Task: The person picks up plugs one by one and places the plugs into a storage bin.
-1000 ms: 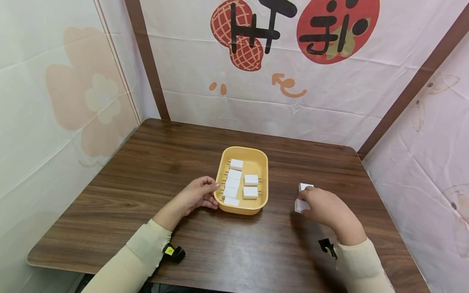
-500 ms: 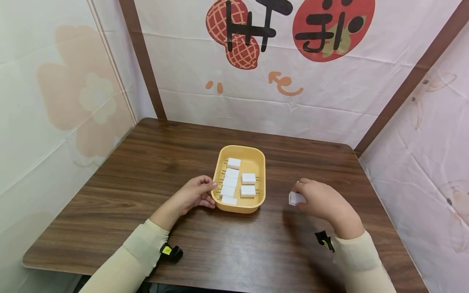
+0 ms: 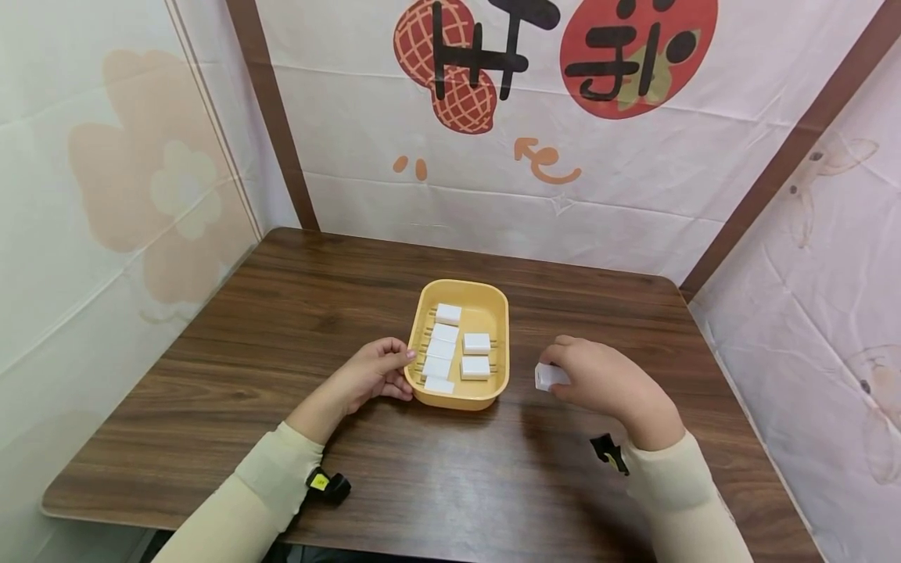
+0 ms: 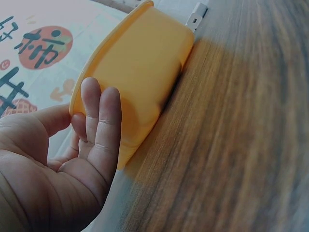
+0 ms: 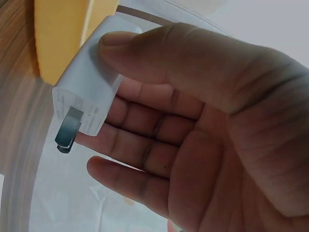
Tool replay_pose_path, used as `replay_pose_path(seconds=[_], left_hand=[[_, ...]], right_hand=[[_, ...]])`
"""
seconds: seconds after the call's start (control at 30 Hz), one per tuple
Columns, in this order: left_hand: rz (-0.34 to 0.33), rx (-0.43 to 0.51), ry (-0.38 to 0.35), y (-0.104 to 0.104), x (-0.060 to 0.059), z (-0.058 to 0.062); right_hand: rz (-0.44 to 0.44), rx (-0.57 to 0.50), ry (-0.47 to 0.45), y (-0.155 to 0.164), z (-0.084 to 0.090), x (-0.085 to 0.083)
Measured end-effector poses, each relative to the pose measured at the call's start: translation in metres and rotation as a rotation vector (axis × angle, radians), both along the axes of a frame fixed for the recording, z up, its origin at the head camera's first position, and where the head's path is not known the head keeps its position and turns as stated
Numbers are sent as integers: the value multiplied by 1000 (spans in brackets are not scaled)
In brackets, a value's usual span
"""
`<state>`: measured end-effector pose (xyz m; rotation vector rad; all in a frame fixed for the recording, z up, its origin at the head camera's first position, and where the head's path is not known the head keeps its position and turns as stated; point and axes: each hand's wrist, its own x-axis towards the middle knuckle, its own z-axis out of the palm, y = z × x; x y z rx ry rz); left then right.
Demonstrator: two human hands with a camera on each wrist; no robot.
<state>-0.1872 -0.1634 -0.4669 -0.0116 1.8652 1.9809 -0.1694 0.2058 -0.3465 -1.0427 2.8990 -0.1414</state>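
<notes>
Beside tray (image 3: 501,328): charger (image 3: 547,376) pinched in right grip (image 3: 598,383).

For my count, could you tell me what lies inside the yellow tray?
Six white plug adapters lie flat in the yellow tray: four in the left column, two on the right. Nothing shows beneath them.

Soft, even light fills the head view, bright on the pale wall sheets and duller on the dark wood bench (image 3: 450,469), where faint shadows lie under the yellow tray (image 3: 501,377) and both forearms. Wide-angle bending curves the wall posts toward the frame's edges. The left wrist view is dimmer, its wood grain smeared and soft at the near edge. The right wrist view is dim and close, the right hand (image 5: 203,135) shaded, the background washed out and unfocused.
</notes>
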Motion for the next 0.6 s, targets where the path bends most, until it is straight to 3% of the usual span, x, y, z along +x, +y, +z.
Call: replay_pose_path(seconds=[0.6], left_hand=[[-4,28,9,0,4,5]], right_hand=[[63,-23,-10,-33,8,-2]])
